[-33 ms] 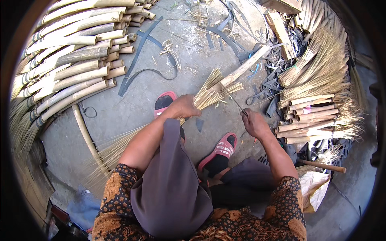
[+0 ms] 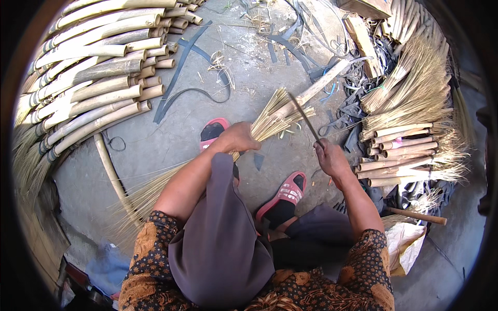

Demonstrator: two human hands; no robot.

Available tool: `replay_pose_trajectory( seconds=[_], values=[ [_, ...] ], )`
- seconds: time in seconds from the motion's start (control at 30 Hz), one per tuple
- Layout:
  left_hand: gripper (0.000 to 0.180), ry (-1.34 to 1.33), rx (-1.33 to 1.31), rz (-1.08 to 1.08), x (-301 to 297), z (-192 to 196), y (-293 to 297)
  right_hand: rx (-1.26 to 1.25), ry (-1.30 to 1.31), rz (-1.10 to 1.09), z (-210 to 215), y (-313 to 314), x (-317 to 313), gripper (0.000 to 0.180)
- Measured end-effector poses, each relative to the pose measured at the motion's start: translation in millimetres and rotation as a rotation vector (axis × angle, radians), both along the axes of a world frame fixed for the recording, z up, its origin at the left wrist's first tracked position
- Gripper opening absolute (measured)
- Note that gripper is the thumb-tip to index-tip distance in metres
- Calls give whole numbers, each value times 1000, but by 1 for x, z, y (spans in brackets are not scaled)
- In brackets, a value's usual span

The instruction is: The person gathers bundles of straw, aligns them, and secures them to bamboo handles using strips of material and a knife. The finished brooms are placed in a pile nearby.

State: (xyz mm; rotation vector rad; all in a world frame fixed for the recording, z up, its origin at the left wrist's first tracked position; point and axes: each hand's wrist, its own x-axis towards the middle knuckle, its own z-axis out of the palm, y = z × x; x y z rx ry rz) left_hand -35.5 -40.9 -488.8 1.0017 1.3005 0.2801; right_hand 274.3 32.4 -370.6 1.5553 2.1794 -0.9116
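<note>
Closest to the camera: brown patterned batik sleeves [image 2: 155, 249] and a grey-purple cloth [image 2: 220, 243] draped over the lap. Just past that, two pink-and-red rubber sandals, right one [image 2: 284, 194] and left one [image 2: 213, 130], planted on the grey concrete floor [image 2: 155, 150].

Left hand [image 2: 237, 138] clenched around a bundle of thin straw-coloured broom sticks [image 2: 270, 122], right about at its middle. Cut ends fanned up and to the right, long thin tips trailing down-left across the floor past the knee.

Right hand [image 2: 331, 158] closed on a thin dark strip [image 2: 303, 116], maybe a blade or strap, can't tell which. Slanted up-left, upper end right over the fanned stick ends.

Under the bundle, a pale round wooden pole [image 2: 316, 88] angled up to the right, touching or just beside the sticks.

Off to the right, a heap of finished straw brooms with short bamboo handles [image 2: 404, 135]. Off to the left, a big stack of pale bamboo poles [image 2: 88, 67], one loose curved pole [image 2: 109, 171] lying just below it.

Farthest out, black rubbery straps [image 2: 181, 72] scattered on the floor, plus bits of straw.
</note>
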Motion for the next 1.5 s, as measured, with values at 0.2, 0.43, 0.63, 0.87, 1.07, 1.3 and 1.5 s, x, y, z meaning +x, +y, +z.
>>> replay_pose_trajectory(
  seconds=[0.2,0.43,0.63,0.87,1.07,1.3,1.5],
  values=[
    [39,161,97,-22,5,16,-4,-160,45,168,-5,-21,-16,25],
    [37,414,175,-89,-1,30,-15,-100,38,-215,-8,14,-10,33],
    [39,-74,-40,14,-12,13,0,-59,30,211,-3,22,8,21],
    [38,-111,-74,33,-6,5,-3,5,61,-64,-1,-4,-11,19],
    [51,235,170,-8,1,17,-12,-129,81,200,-10,-28,-27,22],
    [43,438,199,-86,1,34,-11,-25,141,145,-4,-7,-27,22],
    [22,-294,-214,120,-25,25,0,51,48,-15,5,26,-3,20]
  ],
)
